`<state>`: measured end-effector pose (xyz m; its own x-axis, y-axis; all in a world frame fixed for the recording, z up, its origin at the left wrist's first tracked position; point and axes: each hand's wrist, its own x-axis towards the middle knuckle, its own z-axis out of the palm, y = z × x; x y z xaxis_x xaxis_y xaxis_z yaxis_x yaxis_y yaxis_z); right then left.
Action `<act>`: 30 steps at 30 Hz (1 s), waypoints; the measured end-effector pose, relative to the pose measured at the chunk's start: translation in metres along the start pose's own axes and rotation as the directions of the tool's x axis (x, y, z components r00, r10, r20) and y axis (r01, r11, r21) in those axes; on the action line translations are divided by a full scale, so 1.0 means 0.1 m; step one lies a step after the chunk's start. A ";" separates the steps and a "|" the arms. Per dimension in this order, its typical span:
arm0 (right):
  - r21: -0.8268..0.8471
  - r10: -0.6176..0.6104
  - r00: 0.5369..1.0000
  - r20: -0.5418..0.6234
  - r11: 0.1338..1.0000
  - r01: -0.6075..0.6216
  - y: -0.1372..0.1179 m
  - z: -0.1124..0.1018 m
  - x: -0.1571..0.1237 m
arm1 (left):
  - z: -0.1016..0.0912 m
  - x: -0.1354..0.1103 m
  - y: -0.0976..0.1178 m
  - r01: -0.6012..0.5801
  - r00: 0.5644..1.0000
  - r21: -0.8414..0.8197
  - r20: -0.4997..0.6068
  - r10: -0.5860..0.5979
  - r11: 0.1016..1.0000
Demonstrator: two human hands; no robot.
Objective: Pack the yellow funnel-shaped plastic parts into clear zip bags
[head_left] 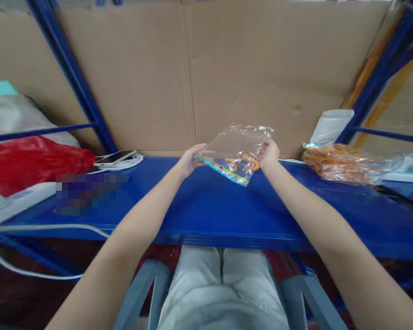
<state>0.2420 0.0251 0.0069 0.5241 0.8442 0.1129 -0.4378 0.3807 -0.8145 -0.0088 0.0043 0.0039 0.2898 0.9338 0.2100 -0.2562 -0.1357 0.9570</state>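
Observation:
A clear plastic bag (pixel 227 142) with a colourful blue-green printed strip along its lower edge is stretched between my hands above the blue shelf. My left hand (pixel 192 160) grips its left corner, fingers on the film. On the other side my right hand (pixel 269 153) is closed on the bag's right edge. Several small orange pieces (pixel 249 160) show through the film close to my right hand. Whether they all lie inside the bag, I cannot tell.
A clear bag full of orange pieces (pixel 340 160) lies at the right, a white packet (pixel 332 124) behind it. At the left are a red plastic bag (pixel 37 160), a phone (pixel 119 158) and a coiled white cable (pixel 132 161). Blue posts (pixel 75 78) flank the cardboard backing (pixel 244 59).

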 end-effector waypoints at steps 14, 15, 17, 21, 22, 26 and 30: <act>-0.133 0.020 0.967 0.254 0.991 0.015 -0.31 0.25 -0.31 | 0.17 0.23 0.28 -0.167 0.985 0.253 0.004 0.171 0.953; -0.145 0.011 0.967 0.254 0.989 0.027 -0.33 0.26 -0.34 | 0.17 0.24 0.33 -0.178 0.983 0.268 -0.001 0.184 0.947; -0.179 -0.002 0.963 0.270 0.983 0.052 -0.38 0.26 -0.39 | 0.16 0.25 0.43 -0.190 0.979 0.299 -0.015 0.204 0.935; -0.294 0.036 0.922 0.386 0.952 0.086 -0.43 0.22 -0.50 | 0.11 0.25 0.58 -0.191 0.968 0.346 -0.087 0.234 0.919; -0.330 0.058 0.908 0.416 0.939 0.091 -0.42 0.21 -0.54 | 0.08 0.25 0.61 -0.189 0.964 0.357 -0.110 0.243 0.915; -0.468 0.161 0.860 0.484 0.878 0.100 -0.34 0.19 -0.64 | -0.16 0.31 0.74 -0.159 0.933 0.447 -0.225 0.282 0.880; -0.597 0.198 0.836 0.511 0.782 0.180 -0.16 0.11 -0.63 | -0.64 0.36 0.85 0.008 0.852 0.586 -0.428 0.301 0.810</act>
<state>0.2080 -0.0299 0.0197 -0.0216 0.9743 0.2243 0.1887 0.2243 -0.9561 -0.0793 0.0478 0.0803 -0.2252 0.8964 0.3818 0.3352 -0.2966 0.8942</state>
